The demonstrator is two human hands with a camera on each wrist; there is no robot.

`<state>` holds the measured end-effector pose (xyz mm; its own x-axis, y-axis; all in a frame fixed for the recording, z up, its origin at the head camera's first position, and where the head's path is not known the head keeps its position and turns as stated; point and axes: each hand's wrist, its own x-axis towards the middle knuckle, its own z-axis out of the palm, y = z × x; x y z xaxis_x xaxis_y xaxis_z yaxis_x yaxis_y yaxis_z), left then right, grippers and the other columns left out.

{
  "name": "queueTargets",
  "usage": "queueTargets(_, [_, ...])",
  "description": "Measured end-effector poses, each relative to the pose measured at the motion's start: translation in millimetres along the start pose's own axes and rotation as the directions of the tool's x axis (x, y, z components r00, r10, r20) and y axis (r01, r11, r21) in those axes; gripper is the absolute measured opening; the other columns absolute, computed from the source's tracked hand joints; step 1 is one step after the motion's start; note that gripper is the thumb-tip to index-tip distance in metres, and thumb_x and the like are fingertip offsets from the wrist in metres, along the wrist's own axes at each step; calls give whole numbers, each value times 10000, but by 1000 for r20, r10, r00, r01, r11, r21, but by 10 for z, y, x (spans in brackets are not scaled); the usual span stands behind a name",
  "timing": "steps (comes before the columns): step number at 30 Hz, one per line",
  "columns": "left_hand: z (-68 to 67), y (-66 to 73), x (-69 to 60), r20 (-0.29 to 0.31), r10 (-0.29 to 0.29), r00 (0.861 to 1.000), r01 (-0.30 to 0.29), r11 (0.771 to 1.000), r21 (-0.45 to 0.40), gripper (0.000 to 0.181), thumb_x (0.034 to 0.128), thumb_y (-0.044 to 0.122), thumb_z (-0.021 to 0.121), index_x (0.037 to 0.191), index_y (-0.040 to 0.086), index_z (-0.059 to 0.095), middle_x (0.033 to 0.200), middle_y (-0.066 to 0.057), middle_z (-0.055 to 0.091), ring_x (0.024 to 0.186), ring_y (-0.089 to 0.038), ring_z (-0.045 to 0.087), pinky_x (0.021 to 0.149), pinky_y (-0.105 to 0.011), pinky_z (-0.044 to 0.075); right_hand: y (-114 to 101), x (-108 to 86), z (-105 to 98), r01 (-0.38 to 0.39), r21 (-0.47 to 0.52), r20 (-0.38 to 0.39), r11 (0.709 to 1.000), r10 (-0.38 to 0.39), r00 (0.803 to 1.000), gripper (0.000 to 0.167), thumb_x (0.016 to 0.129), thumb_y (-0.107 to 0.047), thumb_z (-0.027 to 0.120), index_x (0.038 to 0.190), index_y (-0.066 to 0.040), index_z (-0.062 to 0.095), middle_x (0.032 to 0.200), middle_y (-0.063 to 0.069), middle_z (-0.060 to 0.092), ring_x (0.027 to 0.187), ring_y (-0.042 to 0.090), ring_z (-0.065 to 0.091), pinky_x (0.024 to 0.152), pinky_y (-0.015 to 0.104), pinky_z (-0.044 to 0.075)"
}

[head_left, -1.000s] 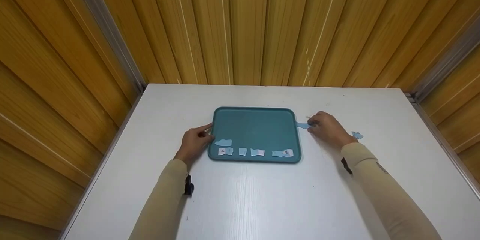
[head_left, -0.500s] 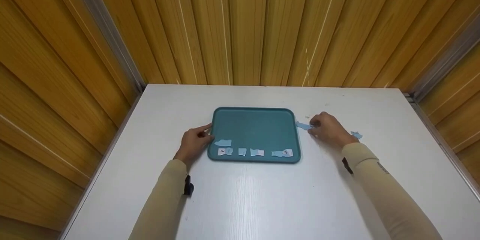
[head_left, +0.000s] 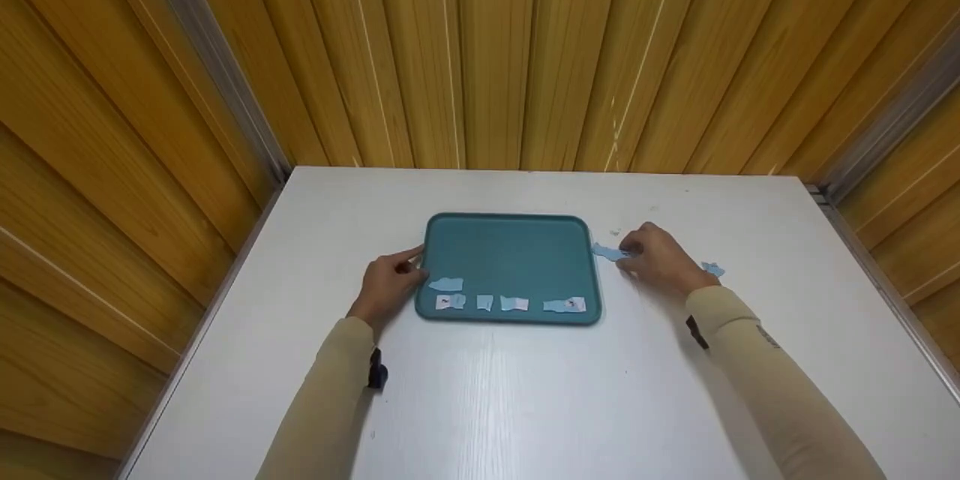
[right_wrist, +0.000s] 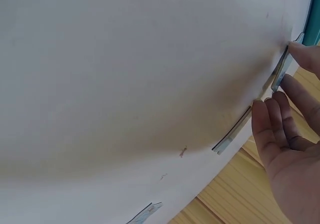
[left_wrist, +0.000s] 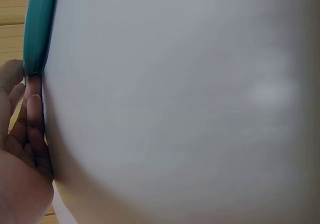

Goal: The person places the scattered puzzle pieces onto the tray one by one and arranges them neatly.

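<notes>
A green tray (head_left: 510, 247) lies on the white table. My left hand (head_left: 385, 287) holds its left edge; in the left wrist view the thumb and fingers meet around the rim (left_wrist: 40, 28). Just off the tray's right edge, my right hand (head_left: 660, 259) pinches a torn light-blue paper piece (head_left: 606, 251). The right wrist view has this paper strip (right_wrist: 284, 68) between thumb and fingertip. Several torn paper pieces lie on the tray: one blue piece (head_left: 448, 284) above a row along the near edge, including a blue-and-white piece (head_left: 564, 305) at right.
Another blue scrap (head_left: 712, 269) lies on the table beyond the right wrist. In the right wrist view, one strip (right_wrist: 232, 131) lies near the fingers and another (right_wrist: 145, 214) farther off. Wood-patterned panels (head_left: 495, 52) rise behind the table (head_left: 510, 397).
The pinched paper piece has turned slightly, its left end still at the tray's right edge. The left hand stays on the tray, and the tray pieces keep their places.
</notes>
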<state>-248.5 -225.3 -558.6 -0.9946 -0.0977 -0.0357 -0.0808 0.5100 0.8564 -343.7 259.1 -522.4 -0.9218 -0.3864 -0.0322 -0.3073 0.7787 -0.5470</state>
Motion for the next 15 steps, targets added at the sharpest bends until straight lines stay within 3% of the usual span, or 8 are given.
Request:
queueTargets(3, [2, 0, -1, 1, 4, 1000, -4, 1000, -1, 506, 976, 141, 760, 1470, 175, 655, 971, -60, 629, 932, -223, 545, 834, -370, 451, 10, -8, 4, 21, -8, -11, 1000, -21, 1000, 295, 960, -106, 774, 1189, 74, 732, 1149, 203, 580, 1104, 392, 593, 1025, 565, 470])
queueTargets(10, [11, -23, 21, 3, -9, 1000, 9, 1000, -3, 510, 985, 149, 754, 1482, 184, 643, 998, -62, 625, 970, -227, 549, 852, -373, 452, -22, -22, -27, -24, 2, -13, 1000, 24, 1000, 336, 972, -131, 775, 1244, 54, 712, 1197, 196, 587, 1136, 374, 586, 1035, 550, 473])
queueTargets(15, [13, -32, 13, 1, -13, 1000, 13, 1000, -7, 508, 987, 150, 757, 1481, 188, 644, 992, -64, 609, 974, -228, 548, 849, -375, 450, -81, -10, -42, 2, 18, -43, 1000, -2, 999, 335, 963, -132, 786, 1234, 54, 722, 1177, 197, 600, 1101, 363, 578, 1000, 535, 485])
